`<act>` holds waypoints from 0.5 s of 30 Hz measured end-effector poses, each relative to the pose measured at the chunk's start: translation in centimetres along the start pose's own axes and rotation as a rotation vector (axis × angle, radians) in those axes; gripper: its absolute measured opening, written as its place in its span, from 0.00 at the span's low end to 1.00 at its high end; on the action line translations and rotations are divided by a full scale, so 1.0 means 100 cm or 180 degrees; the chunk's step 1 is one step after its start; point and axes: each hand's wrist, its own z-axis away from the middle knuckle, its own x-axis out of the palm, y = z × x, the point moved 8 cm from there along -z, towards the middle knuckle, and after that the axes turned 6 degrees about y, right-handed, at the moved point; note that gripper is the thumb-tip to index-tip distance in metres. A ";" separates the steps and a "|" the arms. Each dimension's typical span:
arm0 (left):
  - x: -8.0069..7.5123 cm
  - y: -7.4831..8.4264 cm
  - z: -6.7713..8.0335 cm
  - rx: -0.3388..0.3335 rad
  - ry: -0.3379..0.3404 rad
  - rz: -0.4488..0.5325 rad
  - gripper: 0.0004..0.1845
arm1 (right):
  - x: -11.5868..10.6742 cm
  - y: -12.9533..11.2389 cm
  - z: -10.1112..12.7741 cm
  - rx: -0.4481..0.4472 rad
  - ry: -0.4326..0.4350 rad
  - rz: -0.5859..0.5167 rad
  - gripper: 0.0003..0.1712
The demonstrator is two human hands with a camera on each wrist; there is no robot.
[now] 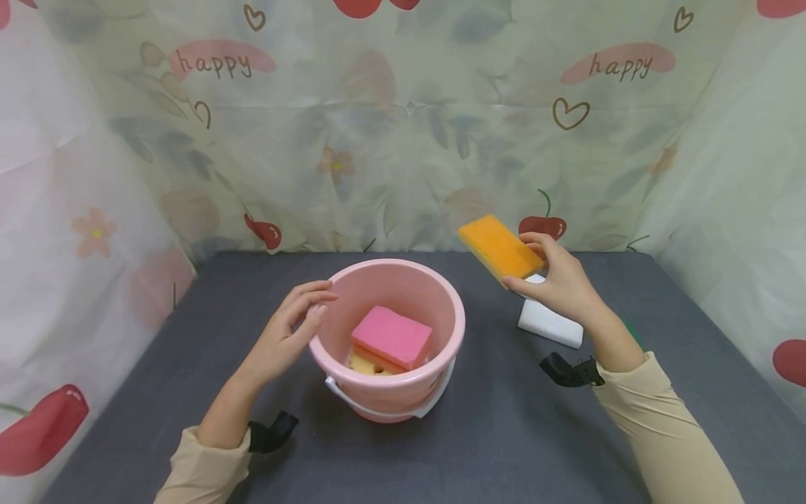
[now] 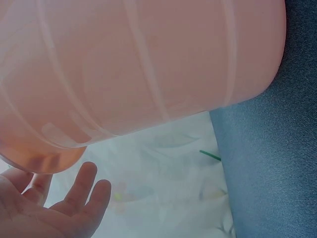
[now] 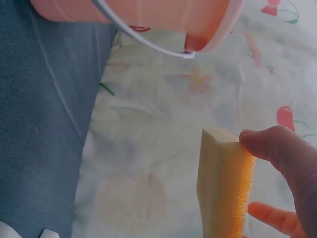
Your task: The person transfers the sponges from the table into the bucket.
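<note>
My right hand pinches an orange-and-cream sponge between thumb and fingers, holding it tilted in the air right of the pink bucket. In the right wrist view the sponge shows its thick cream layer and thin orange face. At the bucket's left rim, my left hand rests with loosely bent fingers touching the edge; its fingers show beside the rim in the left wrist view. Inside the bucket lies a pink sponge over a yellow piece with holes, partly covered.
White blocks lie on the dark tabletop beneath my right hand, one partly hidden. Something green peeks out behind the right wrist. The bucket's white handle hangs at its front. A patterned curtain encloses the table's back and sides.
</note>
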 end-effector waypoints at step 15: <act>0.000 0.000 0.000 0.0008 -0.0004 0.0034 0.16 | -0.007 -0.023 0.006 -0.0148 0.0020 -0.0094 0.40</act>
